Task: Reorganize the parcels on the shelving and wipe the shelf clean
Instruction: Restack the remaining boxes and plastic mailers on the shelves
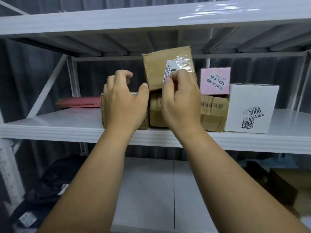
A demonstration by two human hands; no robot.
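On the white middle shelf (50, 126) stand several parcels. A brown cardboard box (156, 69) with a taped white label sits tilted on top of a lower brown box (157, 115). My right hand (180, 100) pinches the tilted box at its lower front edge, over the label. Left of it, my left hand (124, 101) hovers with curled fingers over another brown box (105, 111), its thumb close to the tilted box; I cannot tell whether it touches. Further right are a crumpled brown box (213, 113), a pink box (215, 81) on top of it, and a white box (252, 108).
A flat pink mailer (79, 102) lies at the shelf's back left. An upper shelf (151, 19) hangs close above the tilted box. Below are a white shelf panel (148, 190), dark bags (50, 182) at lower left and brown boxes (289, 185) at lower right.
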